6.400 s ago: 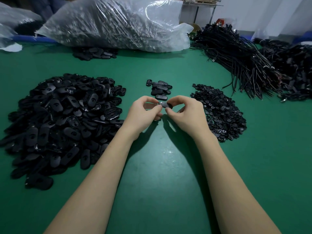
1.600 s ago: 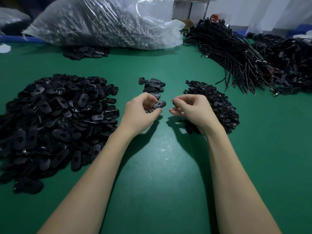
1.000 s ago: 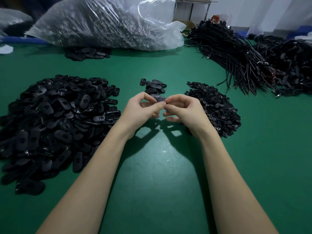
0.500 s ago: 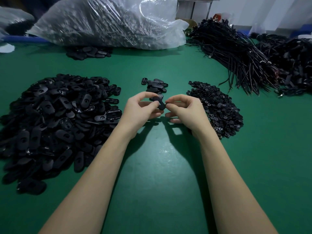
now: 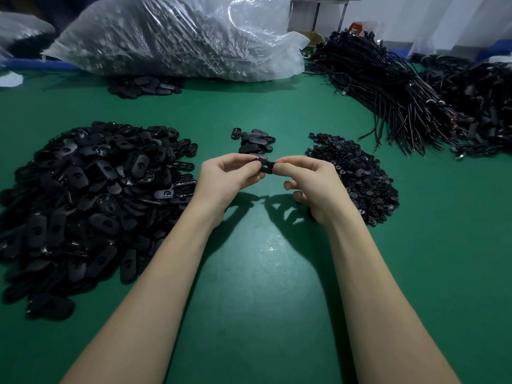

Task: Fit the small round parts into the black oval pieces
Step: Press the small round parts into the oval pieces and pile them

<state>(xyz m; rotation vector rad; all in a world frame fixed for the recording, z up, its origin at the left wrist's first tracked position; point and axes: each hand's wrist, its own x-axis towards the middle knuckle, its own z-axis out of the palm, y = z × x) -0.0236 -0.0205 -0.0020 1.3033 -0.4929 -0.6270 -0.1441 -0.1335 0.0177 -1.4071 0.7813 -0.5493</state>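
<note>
A black oval piece [image 5: 266,167] is held above the green table [image 5: 263,273] between both hands. My left hand [image 5: 225,180] pinches its left end with thumb and fingers. My right hand [image 5: 310,182] pinches its right end with thumb and forefinger; any small round part there is hidden by the fingertips. A big heap of black oval pieces [image 5: 83,195] lies to the left. A heap of small round parts [image 5: 357,173] lies just right of my right hand. A small pile of oval pieces [image 5: 255,141] sits behind the hands.
A large clear plastic bag of parts [image 5: 177,34] lies at the back. Bundles of black cables [image 5: 388,79] fill the back right, with more [image 5: 484,95] at the far right. A few oval pieces [image 5: 144,87] lie by the bag.
The hands, apart 1.6 s ago, came together on the oval piece my left hand held. Since half a second ago they have stayed pinching it, almost still.
</note>
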